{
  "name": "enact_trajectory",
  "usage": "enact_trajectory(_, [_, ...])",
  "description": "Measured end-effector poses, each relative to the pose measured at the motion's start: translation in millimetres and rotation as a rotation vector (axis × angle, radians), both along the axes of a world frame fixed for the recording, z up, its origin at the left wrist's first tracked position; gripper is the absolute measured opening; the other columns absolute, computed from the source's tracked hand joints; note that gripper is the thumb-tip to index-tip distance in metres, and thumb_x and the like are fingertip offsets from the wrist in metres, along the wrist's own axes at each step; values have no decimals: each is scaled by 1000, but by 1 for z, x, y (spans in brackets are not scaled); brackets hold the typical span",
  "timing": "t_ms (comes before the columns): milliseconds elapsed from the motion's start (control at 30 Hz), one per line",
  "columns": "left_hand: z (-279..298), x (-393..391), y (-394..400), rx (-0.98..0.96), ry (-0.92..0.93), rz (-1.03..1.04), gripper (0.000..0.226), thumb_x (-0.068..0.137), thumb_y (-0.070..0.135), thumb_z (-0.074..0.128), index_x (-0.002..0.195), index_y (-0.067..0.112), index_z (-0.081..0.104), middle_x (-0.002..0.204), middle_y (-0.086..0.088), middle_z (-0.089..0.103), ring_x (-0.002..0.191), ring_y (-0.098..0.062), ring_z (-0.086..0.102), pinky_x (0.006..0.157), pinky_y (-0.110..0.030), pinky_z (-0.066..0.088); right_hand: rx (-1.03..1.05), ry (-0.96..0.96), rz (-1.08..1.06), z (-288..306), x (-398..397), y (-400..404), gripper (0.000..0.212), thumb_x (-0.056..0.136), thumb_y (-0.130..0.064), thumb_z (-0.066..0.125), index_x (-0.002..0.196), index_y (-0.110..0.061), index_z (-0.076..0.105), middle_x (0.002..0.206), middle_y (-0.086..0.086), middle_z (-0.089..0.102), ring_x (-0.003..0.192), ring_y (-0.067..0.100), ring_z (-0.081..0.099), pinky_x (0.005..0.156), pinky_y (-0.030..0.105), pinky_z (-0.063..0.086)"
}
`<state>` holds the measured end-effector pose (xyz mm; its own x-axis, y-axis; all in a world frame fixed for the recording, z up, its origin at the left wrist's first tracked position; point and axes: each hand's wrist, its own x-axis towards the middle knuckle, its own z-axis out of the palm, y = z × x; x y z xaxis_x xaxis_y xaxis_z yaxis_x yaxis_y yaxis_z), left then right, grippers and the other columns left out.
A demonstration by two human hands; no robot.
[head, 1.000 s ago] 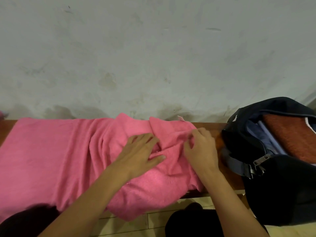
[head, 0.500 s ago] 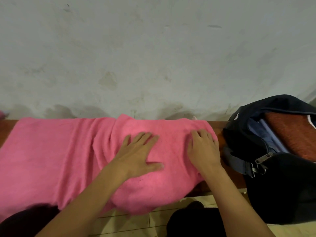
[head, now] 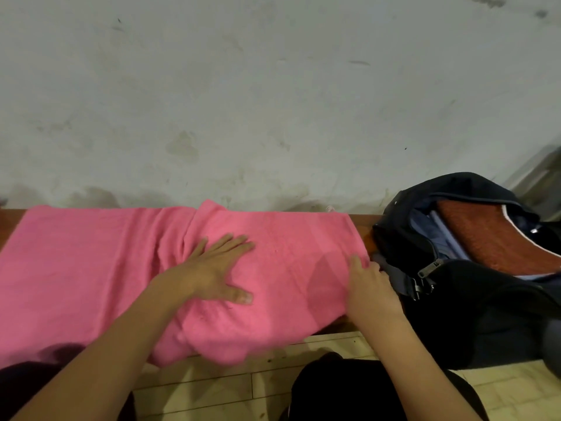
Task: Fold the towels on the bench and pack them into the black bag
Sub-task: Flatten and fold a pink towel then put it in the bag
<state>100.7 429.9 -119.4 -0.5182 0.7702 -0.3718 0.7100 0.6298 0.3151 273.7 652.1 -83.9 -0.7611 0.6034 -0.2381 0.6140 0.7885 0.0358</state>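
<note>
A pale grey plastered wall (head: 273,101) fills the upper part of the view, scuffed and blotched, with darker damp-looking stains along its foot where it meets the far edge of the surface. Below the near edge lies a floor of light wood-look planks (head: 218,387), turning to cream tiles (head: 501,387) on the right. A grey metal frame (head: 537,174) leans in at the far right.

left hand (head: 212,270) flat on pink towel (head: 91,268), black bag (head: 473,305) beside

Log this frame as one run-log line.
stage: folding | left hand flat on pink towel | right hand at its right edge | black bag open, rust towel inside
</note>
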Motion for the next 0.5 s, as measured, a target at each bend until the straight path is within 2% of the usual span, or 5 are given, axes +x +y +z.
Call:
enact_trajectory(133, [3,-4,-8,2,-3,19,125,55,95,44,154,37,-6,161,14,-17,148,-12,-16,117,-46,-13,-100,83,1,3,7,10,54,94,-7,57,142,-12,32,130,17,51,118,32,54,90,35,48])
enact_trajectory(300, [10,-8,-19,7,18,76,98,84,52,67,155,33,2,163,9,-8,150,-17,-8,122,-45,-1,-152,179,-33,9,8,11,32,89,-5,50,120,-12,46,110,8,60,101,31,61,71,36,46])
enact_trajectory(367, [11,-8,-23,14,13,83,98,85,52,67,155,33,2,163,9,-7,151,-17,-7,122,-43,0,-277,295,-114,11,10,15,12,87,-12,52,97,-7,57,95,8,60,84,26,60,67,37,47])
enact_trajectory(433, [10,-8,-25,15,2,78,105,78,65,65,154,32,2,163,9,-6,150,-16,-7,122,-43,0,-341,429,-174,12,10,17,26,88,-20,54,65,-9,50,69,6,51,59,20,49,54,34,39])
enact_trajectory(500, [10,-7,-26,19,-11,83,112,66,75,57,155,32,3,163,8,-6,150,-16,-7,121,-41,-1,-366,502,-206,13,10,17,36,92,-23,50,59,-13,41,63,3,45,57,19,45,51,32,33])
